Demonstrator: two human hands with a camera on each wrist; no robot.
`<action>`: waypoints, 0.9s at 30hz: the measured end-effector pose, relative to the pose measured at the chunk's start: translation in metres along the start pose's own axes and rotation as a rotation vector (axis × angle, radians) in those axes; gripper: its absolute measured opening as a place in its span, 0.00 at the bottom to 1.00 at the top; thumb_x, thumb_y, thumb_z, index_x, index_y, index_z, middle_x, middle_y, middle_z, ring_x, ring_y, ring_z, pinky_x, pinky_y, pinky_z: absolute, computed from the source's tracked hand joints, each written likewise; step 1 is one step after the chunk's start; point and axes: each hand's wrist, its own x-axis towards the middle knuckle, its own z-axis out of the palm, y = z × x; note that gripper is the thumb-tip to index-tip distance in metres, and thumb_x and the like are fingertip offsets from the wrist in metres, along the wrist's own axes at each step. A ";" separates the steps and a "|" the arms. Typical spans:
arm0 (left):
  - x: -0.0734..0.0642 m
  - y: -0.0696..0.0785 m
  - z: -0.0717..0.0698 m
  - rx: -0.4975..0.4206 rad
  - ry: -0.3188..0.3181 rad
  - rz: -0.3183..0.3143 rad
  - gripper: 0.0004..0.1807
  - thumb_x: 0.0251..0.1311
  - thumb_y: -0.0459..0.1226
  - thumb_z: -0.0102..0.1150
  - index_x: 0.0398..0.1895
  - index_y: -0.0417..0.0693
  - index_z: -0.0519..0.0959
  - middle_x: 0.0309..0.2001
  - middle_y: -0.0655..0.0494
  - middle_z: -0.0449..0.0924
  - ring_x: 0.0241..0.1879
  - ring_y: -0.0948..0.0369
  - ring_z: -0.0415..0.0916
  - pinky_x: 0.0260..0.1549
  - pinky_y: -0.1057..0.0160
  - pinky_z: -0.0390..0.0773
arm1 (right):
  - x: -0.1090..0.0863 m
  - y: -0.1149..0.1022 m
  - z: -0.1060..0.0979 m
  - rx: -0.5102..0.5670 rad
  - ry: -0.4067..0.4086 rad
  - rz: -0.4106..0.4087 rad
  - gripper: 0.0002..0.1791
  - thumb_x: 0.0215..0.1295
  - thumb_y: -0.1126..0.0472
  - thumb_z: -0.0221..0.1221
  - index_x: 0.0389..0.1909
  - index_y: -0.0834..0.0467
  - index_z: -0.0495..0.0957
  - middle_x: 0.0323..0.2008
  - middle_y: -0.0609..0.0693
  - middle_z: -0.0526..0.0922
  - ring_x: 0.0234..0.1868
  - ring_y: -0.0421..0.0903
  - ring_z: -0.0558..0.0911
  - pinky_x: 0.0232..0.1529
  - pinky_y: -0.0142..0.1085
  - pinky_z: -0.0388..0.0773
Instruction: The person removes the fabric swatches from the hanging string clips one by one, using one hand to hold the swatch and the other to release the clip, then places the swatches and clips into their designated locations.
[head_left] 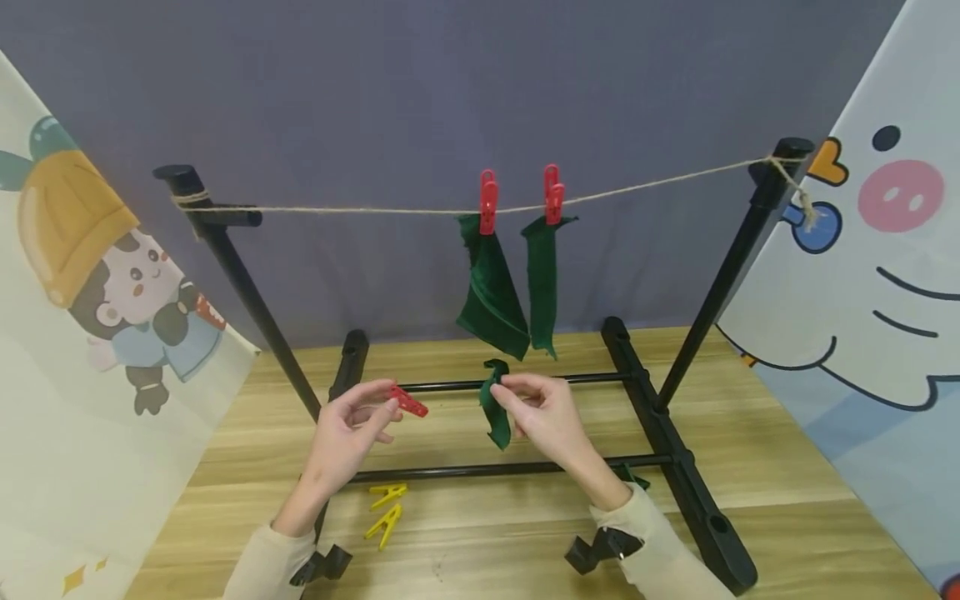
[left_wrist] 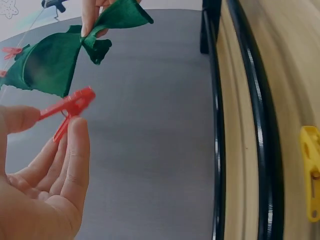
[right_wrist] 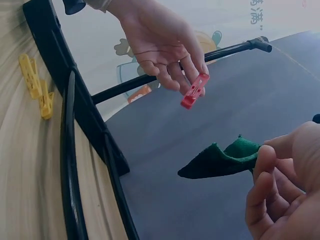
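Note:
Between thumb and fingers my left hand [head_left: 348, 429] pinches a red clothespin [head_left: 409, 402] by its handle ends; its nose points right. My right hand [head_left: 546, 417] pinches a small strip of dark green cloth [head_left: 494, 408], which curls and hangs from the fingertips. The two hands are apart, below the string and over the rack's base. Above them, a wide green cloth piece [head_left: 491, 292] and a narrow green cloth piece [head_left: 542, 283] hang from the twine line [head_left: 337, 210], each clipped by a red clothespin [head_left: 488, 202]. In the right wrist view, the held cloth [right_wrist: 220, 159] is folded over itself.
Two yellow clothespins [head_left: 386, 521] lie on the wooden table [head_left: 480, 533] at the front left. Black rack posts [head_left: 251, 287] stand on both sides, joined by low crossbars [head_left: 465, 472]. Another green scrap [head_left: 632, 477] lies by the right wrist. A grey backdrop [head_left: 375, 100] rises behind.

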 end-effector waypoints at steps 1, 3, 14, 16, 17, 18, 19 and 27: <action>-0.001 -0.001 0.000 0.009 -0.006 -0.011 0.17 0.65 0.37 0.59 0.56 0.45 0.76 0.48 0.45 0.79 0.37 0.52 0.83 0.26 0.53 0.82 | 0.000 0.001 0.000 0.000 -0.004 0.010 0.12 0.64 0.62 0.62 0.45 0.66 0.82 0.31 0.59 0.85 0.11 0.43 0.74 0.16 0.39 0.75; -0.004 -0.005 -0.001 0.031 -0.022 -0.031 0.17 0.64 0.37 0.60 0.55 0.46 0.77 0.48 0.45 0.80 0.35 0.54 0.83 0.25 0.54 0.82 | -0.001 0.003 -0.001 -0.005 -0.009 0.024 0.12 0.64 0.62 0.62 0.45 0.65 0.82 0.30 0.59 0.85 0.11 0.43 0.73 0.16 0.35 0.74; -0.011 -0.016 -0.004 0.065 -0.084 -0.110 0.17 0.57 0.33 0.66 0.51 0.46 0.78 0.47 0.44 0.81 0.18 0.56 0.79 0.16 0.57 0.79 | -0.003 0.014 -0.004 -0.008 -0.017 0.049 0.12 0.64 0.62 0.62 0.45 0.65 0.82 0.32 0.58 0.85 0.11 0.47 0.73 0.16 0.39 0.75; -0.013 -0.018 -0.005 0.067 -0.079 -0.111 0.17 0.56 0.33 0.67 0.50 0.47 0.79 0.47 0.45 0.82 0.19 0.53 0.80 0.16 0.57 0.79 | -0.003 0.017 -0.004 -0.005 -0.019 0.055 0.12 0.64 0.62 0.62 0.45 0.65 0.82 0.33 0.57 0.86 0.11 0.44 0.73 0.17 0.41 0.76; -0.014 -0.020 -0.006 0.067 -0.078 -0.112 0.17 0.55 0.33 0.68 0.49 0.47 0.79 0.47 0.45 0.82 0.20 0.52 0.81 0.16 0.57 0.79 | -0.003 0.019 -0.005 -0.004 -0.019 0.058 0.12 0.64 0.62 0.62 0.45 0.65 0.82 0.33 0.56 0.86 0.11 0.43 0.73 0.17 0.41 0.77; -0.015 -0.022 -0.007 0.067 -0.077 -0.113 0.18 0.55 0.32 0.68 0.49 0.47 0.79 0.47 0.44 0.81 0.21 0.50 0.81 0.16 0.56 0.79 | -0.004 0.020 -0.005 -0.002 -0.019 0.063 0.12 0.64 0.62 0.62 0.45 0.64 0.82 0.33 0.56 0.86 0.11 0.43 0.73 0.18 0.42 0.77; -0.016 -0.024 -0.008 0.066 -0.079 -0.117 0.18 0.54 0.32 0.68 0.49 0.46 0.78 0.48 0.44 0.81 0.22 0.50 0.81 0.16 0.56 0.79 | -0.004 0.021 -0.006 -0.001 -0.019 0.063 0.12 0.64 0.63 0.62 0.45 0.64 0.82 0.33 0.56 0.86 0.11 0.44 0.73 0.18 0.44 0.77; -0.024 -0.033 -0.014 0.083 -0.084 -0.169 0.20 0.50 0.26 0.66 0.47 0.44 0.77 0.51 0.40 0.78 0.27 0.52 0.82 0.18 0.55 0.80 | -0.006 0.025 -0.011 -0.026 -0.006 0.082 0.12 0.64 0.62 0.62 0.45 0.63 0.82 0.34 0.55 0.86 0.14 0.59 0.75 0.18 0.43 0.77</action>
